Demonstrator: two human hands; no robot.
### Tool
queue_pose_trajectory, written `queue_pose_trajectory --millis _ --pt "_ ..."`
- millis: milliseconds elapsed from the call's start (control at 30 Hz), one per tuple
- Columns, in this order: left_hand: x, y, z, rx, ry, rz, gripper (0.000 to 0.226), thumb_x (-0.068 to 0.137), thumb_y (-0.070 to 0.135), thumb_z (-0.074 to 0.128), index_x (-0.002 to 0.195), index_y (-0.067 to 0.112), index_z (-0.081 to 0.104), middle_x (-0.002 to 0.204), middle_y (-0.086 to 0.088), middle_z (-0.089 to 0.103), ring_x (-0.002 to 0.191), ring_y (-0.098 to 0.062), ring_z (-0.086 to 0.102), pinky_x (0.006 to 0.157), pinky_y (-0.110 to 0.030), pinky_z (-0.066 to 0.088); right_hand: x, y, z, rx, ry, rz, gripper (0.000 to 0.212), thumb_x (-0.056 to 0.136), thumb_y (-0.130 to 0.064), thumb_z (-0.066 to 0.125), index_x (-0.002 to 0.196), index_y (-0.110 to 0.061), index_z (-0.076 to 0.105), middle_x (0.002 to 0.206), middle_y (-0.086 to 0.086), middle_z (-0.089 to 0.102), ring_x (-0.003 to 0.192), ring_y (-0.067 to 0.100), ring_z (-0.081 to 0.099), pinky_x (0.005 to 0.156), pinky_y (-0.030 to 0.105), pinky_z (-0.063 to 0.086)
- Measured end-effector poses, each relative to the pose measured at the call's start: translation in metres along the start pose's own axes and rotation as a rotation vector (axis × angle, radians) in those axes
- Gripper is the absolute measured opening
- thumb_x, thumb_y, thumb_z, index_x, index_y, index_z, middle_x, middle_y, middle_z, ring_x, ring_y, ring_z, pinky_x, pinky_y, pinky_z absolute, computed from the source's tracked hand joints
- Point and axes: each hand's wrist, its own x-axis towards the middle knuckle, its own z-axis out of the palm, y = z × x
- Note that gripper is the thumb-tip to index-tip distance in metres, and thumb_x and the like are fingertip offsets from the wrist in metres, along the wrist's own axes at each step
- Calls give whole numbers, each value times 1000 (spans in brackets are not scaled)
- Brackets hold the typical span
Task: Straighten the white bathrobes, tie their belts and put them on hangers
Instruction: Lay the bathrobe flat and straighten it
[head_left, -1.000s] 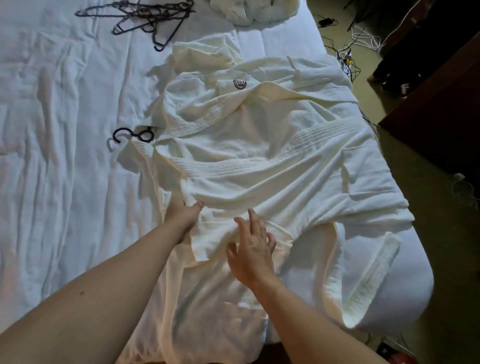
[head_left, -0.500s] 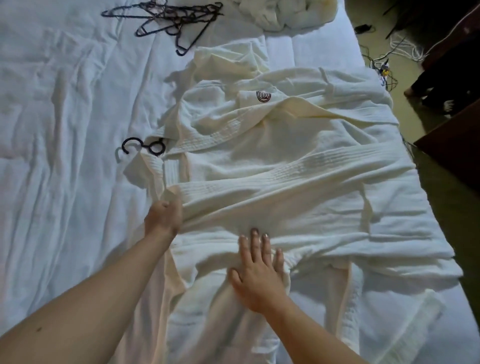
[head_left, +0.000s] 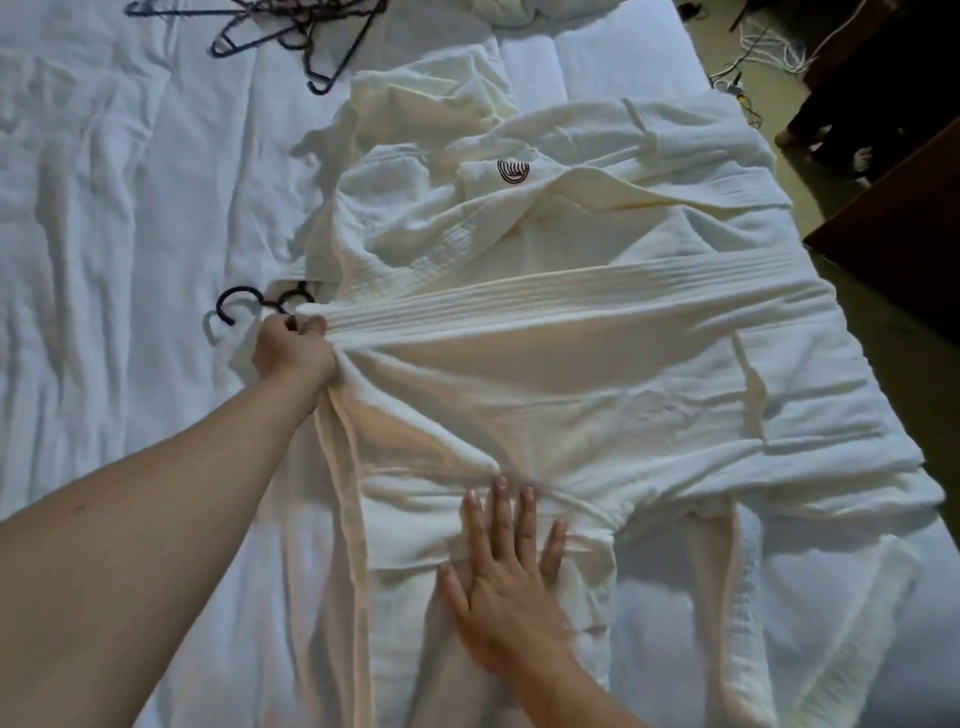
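Both hands, left (head_left: 293, 353) and right (head_left: 506, 587), on bathrobe (head_left: 597, 374).

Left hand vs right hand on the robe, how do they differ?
The left hand is curled, gripping the ribbed collar band at the robe's edge by the hanger hook; the right hand lies flat, fingers straight, pressing the fabric nearer the camera. Left sits farther up the bed. Both touch the same robe.
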Motion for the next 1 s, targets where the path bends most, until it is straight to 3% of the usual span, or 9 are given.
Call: queue_pose_trajectory --millis 133,300,400,500,567,633,833,900,1000 --pt "-23 -15 10 -76 -137 14 51 96 53 53 120 7 55 116 -12 64 110 -32 60 85 -34 40 3 -1 11 20 -35 15 84 93 -63 41 163 -24 14 170 10 -4 156 38 -6 115 66 1" --pt "-59 -53 0 -187 -394 54 81 67 66 81 123 15 55 115 3 69 104 -17 67 96 -37 54 5 -1 2 81 -112 15 84 96 -64 29 159 -31 -16 162 0 -36 148 30 -36 116 64 -17" --pt "-77 -77 -10 -18 -449 62 64 70 59 83 114 18 61 104 7 70 96 -16 68 87 -39 57 5 4 -14 172 -183 5 86 90 -71 26 157 -40 -19 158 -11 -43 142 19 -45 115 56 -25" --pt "-95 -94 -19 29 -444 48 42 80 48 78 105 17 64 97 2 70 89 -18 66 81 -39 56 2 11 -27 419 -134 26 84 78 -71 22 157 -43 24 165 -22 -16 151 5 -24 121 47 -16" --pt "-108 -101 -24 1 -449 21 42 81 49 77 101 14 65 92 -1 70 83 -19 66 73 -37 55 0 14 -33 599 -86 85 72 75 -65 31 138 -38 55 165 -23 13 153 -1 -3 123 43 -6" --pt "-122 -109 -26 -49 -451 -8 45 81 52 77 100 13 66 89 -1 71 80 -21 67 70 -37 54 -5 16 -34 678 -60 126 55 78 -52 41 123 -33 66 161 -17 33 152 1 13 125 42 5" --pt "-191 -152 -45 -128 -477 6 73 71 70 74 122 23 51 105 6 69 98 -16 68 92 -43 55 -51 27 -21 610 143 23 36 78 -27 55 111 -26 70 144 -7 56 139 11 44 112 46 37" --pt "-220 -166 -53 -186 -443 18 65 82 51 77 131 22 45 106 6 66 97 -13 65 86 -29 51 -79 37 -21 526 307 165 48 78 -22 64 124 -31 58 150 -7 45 135 14 41 103 44 37" --pt "-262 -190 -68 -82 -356 98 57 87 36 76 132 24 43 96 4 66 83 -11 63 71 -21 45 -120 51 -16 601 213 529 56 87 -32 64 138 -32 41 146 -3 38 130 20 37 105 51 34"
